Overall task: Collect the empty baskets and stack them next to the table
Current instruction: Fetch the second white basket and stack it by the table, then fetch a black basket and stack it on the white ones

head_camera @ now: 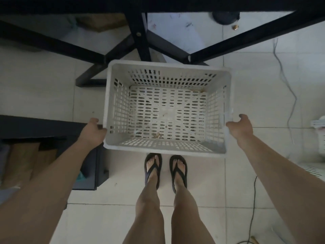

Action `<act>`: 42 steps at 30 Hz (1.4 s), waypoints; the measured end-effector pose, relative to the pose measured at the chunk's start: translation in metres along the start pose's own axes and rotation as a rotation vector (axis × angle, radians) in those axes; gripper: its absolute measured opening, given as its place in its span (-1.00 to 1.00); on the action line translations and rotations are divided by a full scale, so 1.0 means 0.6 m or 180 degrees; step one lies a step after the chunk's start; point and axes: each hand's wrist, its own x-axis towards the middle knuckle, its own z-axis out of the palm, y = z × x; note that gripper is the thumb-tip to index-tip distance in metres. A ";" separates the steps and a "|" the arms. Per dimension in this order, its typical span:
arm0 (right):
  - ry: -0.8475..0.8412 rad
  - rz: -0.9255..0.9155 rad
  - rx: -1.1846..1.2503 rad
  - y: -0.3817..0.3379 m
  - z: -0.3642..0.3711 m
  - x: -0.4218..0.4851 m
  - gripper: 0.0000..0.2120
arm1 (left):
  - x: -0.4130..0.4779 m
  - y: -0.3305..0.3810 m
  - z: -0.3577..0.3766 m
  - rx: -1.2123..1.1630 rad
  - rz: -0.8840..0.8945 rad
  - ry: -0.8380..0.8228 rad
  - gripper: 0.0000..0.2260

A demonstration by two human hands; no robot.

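Basket (165,68), white slotted plastic, empty, upright, over tiled floor (255,95) just before black table frame (139,37), left hand (93,128) gripping left rim, right hand (240,125) curled on right rim, feet in flip-flops (153,167) beneath near edge

We see pale tile floor (255,95) w/ black table legs (88,80) standing on it, grey cable (296,98) trailing at right, flip-flops (147,173) planted nr centre.

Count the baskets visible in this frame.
1 for certain: the white basket by the table legs, between the left hand and right hand. Two white slatted shapes, upper and lower, cut off at the right edge, may be more baskets.
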 end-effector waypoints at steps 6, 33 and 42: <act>-0.1059 -0.0514 -0.1120 -0.028 -0.040 -0.096 -0.56 | -0.113 -0.008 -0.047 -0.0174 0.0177 0.0276 -0.53; -0.2085 -0.3153 -0.3318 0.120 0.311 -0.962 -0.71 | -0.770 -0.823 -0.092 -0.1768 -0.0721 0.1233 -0.80; -0.3125 -0.4041 -0.4176 0.166 0.585 -1.306 -0.68 | -0.910 -1.116 -0.146 -0.2351 -0.1346 0.2069 -0.82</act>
